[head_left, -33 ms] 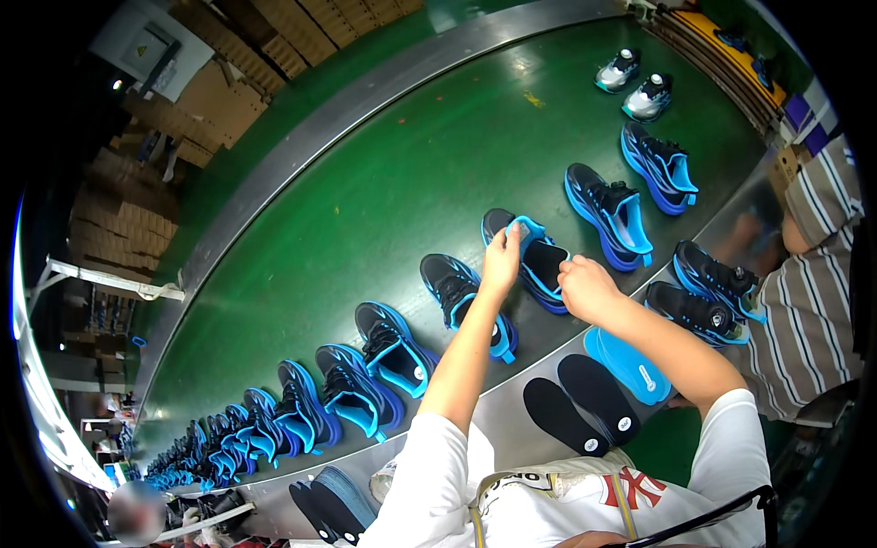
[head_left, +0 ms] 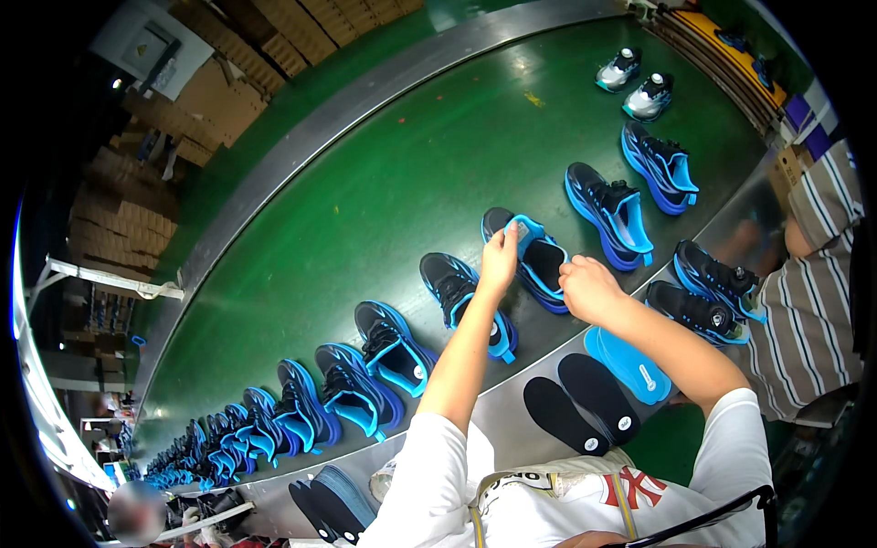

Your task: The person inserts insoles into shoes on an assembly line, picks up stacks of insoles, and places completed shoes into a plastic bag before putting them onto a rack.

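Observation:
A black and blue sneaker lies on the green conveyor belt just ahead of me. My left hand pinches a blue insole that sticks up out of the shoe's opening. My right hand is closed on the near rim of the same sneaker. On the metal ledge under my right forearm lie blue insoles and two black insoles.
A row of matching sneakers runs along the belt's near edge to the left, with more to the right. Two grey shoes sit far off. A person in a striped shirt stands at the right. Cardboard boxes line the far side.

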`<state>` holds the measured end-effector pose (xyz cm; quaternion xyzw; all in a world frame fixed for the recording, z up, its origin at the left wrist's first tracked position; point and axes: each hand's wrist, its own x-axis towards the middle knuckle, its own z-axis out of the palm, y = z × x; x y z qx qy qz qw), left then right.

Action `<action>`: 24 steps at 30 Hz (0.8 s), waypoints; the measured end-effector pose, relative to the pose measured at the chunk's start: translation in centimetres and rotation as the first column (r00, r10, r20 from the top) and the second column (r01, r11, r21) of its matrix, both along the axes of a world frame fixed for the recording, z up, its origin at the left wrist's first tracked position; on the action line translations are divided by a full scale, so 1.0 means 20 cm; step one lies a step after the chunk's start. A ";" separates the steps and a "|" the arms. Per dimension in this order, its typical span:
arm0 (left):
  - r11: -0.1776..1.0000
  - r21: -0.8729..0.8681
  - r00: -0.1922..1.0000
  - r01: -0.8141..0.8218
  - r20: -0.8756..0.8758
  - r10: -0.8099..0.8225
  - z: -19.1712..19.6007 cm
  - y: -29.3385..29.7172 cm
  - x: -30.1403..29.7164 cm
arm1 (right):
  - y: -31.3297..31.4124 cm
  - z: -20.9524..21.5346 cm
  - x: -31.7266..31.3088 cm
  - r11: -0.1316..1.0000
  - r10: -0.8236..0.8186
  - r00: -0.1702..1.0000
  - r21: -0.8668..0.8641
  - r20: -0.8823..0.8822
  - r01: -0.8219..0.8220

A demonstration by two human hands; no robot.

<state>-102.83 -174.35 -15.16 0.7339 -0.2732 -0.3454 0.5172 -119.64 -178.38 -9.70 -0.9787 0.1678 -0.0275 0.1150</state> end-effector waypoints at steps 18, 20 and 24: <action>0.997 0.030 0.995 0.070 0.065 -0.072 0.00 0.04 0.05 | 0.05 -0.16 0.20 0.967 -0.245 0.969 0.069 -0.021 0.246; 0.990 0.095 0.964 0.106 0.233 -0.125 0.06 0.03 0.06 | 0.04 0.00 0.16 0.984 -0.166 0.983 -0.085 -0.074 0.160; 0.928 0.304 0.888 0.214 0.335 -0.314 0.20 -0.01 0.05 | -0.09 0.06 0.20 0.973 -0.056 0.814 0.151 -0.578 0.174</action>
